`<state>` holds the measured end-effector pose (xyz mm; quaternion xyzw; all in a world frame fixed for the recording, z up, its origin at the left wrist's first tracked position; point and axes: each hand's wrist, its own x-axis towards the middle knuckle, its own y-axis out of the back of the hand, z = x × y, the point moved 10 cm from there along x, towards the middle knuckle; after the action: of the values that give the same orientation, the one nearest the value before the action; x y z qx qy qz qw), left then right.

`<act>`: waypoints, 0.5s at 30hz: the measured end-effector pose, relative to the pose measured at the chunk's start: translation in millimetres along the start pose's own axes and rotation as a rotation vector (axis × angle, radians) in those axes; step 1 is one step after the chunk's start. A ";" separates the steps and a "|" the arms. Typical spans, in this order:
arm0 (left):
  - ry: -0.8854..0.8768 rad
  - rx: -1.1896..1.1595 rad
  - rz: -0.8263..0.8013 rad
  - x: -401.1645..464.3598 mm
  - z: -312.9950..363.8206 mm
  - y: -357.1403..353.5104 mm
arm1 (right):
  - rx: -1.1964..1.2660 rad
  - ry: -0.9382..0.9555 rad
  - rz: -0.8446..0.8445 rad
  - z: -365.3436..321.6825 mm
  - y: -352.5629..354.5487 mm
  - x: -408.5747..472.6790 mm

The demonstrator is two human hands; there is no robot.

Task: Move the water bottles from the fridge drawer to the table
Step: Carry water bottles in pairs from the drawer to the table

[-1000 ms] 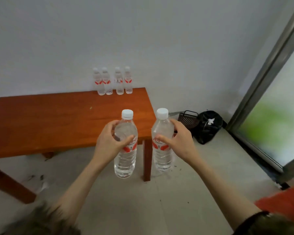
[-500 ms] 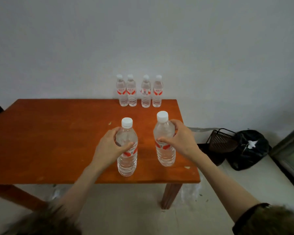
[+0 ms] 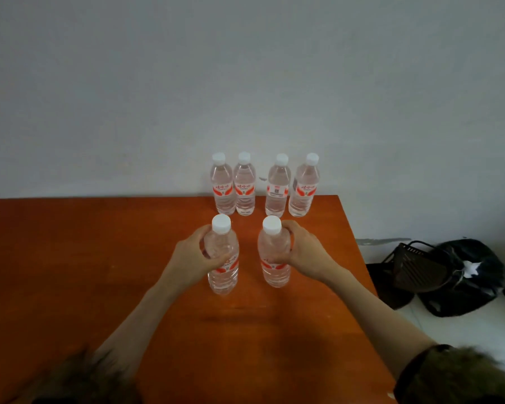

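Observation:
My left hand [image 3: 193,258] grips a clear water bottle [image 3: 224,275] with a white cap and red label, upright over the orange wooden table [image 3: 85,272]. Another such bottle [image 3: 275,272] stands upright in the grip of my right hand [image 3: 303,252], a hand's width to the right. Whether their bases touch the tabletop I cannot tell. Behind them, several matching bottles [image 3: 245,188] stand in a row at the table's far edge against the wall. The fridge drawer is out of view.
A grey-white wall [image 3: 245,83] rises right behind the table. On the floor to the right lie a dark mesh basket [image 3: 414,266] and a black bag [image 3: 467,275]. The table's right edge runs close beside my right forearm.
Both hands have carried their bottles forward over the table, from near its front edge to just in front of the back row. The view has closed in on the table.

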<state>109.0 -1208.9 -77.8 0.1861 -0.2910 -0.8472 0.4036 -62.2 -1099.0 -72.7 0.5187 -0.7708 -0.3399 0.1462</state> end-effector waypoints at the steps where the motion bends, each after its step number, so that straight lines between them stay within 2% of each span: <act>1: -0.008 -0.007 -0.015 18.5 -4.9 2.0 | 0.016 -0.011 -0.006 -0.1 -4.5 18.6; 8: -0.085 -0.043 -0.133 115.6 -17.4 9.5 | 0.043 -0.051 -0.024 -7.1 -25.4 117.7; 15: -0.097 -0.070 -0.187 167.5 -27.6 1.2 | 0.139 -0.068 0.024 -1.0 -31.0 164.4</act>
<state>23.5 -1351.7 -111.5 0.1568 -0.2621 -0.8988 0.3146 -108.8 -1254.3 -113.7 0.5064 -0.8032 -0.3012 0.0879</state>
